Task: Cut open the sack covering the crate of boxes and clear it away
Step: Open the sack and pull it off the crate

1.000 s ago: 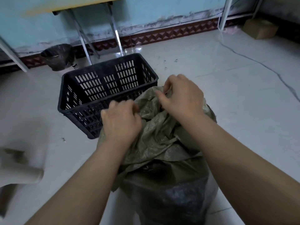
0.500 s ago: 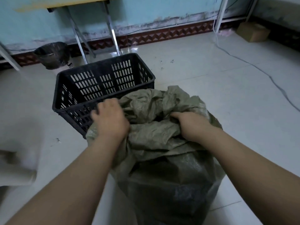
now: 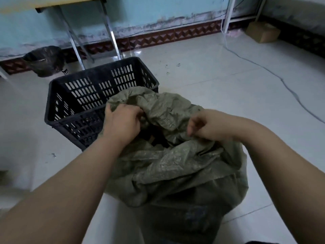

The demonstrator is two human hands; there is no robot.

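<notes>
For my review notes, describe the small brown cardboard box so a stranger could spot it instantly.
Follow the pale tiled floor to its far right corner, beyond the white metal leg. The small brown cardboard box sits there by the wall, the only tan, solid-sided thing, unlike the black slotted plastic crate at mid-left.

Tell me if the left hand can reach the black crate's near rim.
Probably yes: the black crate stands just beside the left hand, nothing between, but the hand must first release the sack.
</notes>
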